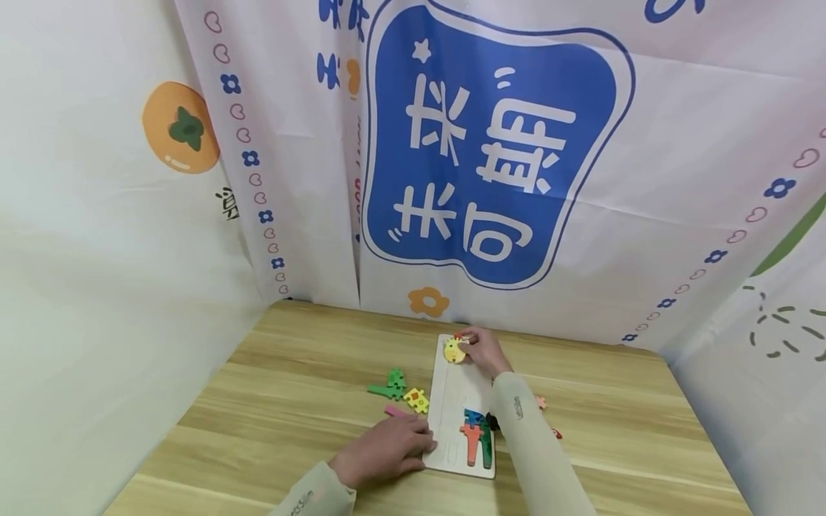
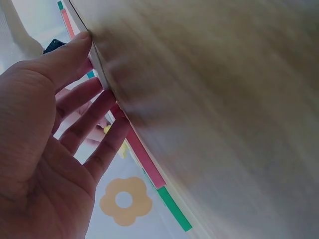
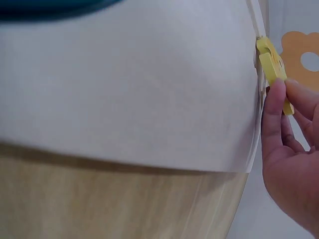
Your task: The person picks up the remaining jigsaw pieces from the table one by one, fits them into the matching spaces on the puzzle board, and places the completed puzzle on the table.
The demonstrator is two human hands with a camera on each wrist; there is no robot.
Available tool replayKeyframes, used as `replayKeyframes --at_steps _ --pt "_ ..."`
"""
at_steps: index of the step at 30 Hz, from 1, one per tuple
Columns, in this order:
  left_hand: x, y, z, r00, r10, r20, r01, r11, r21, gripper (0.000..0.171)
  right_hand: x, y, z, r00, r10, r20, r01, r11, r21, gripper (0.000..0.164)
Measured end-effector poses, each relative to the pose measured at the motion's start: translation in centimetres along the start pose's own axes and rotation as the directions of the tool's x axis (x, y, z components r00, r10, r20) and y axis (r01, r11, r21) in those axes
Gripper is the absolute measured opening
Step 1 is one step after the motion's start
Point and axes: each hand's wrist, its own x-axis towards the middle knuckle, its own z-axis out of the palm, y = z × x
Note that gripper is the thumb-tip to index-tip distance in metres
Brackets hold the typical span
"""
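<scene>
The white board [image 1: 449, 405] held blue, orange and green pieces [image 1: 472, 444] at its near end. It lay longways toward the wall [image 1: 581, 304] on a wooden table [image 1: 290, 408]. At its far end, the right hand [image 1: 483, 350] pinched a yellow piece [image 1: 454, 351]. The left hand [image 1: 388, 446] touched the board's side with loose fingers.

from my end i read "未来可期" in white characters, running upward in two columns, on the blue wavy-edged panel [image 1: 493, 172] printed on the white cloth backdrop [image 1: 684, 129]. small dark lettering, apparently "letsslim", marks the pale beige fabric right sleeve [image 1: 532, 437] and the matching left sleeve [image 1: 319, 491]. the blue characters [image 1: 328, 70] beside the panel's top left i can't make out.
</scene>
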Motion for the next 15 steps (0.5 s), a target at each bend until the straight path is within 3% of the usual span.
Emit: replayKeyframes --at_steps 8,15 --pt "0.0 0.0 0.0 1.0 -0.009 0.0 0.009 1.0 0.0 0.018 -0.4 0.3 -0.4 0.996 -0.064 0.065 0.07 0.992 -0.102 0.051" --pt "0.0 0.1 -0.2 1.0 -0.02 0.013 0.02 1.0 -0.005 0.021 -1.1 -0.1 -0.4 0.992 -0.042 0.12 0.06 0.986 -0.156 0.071"
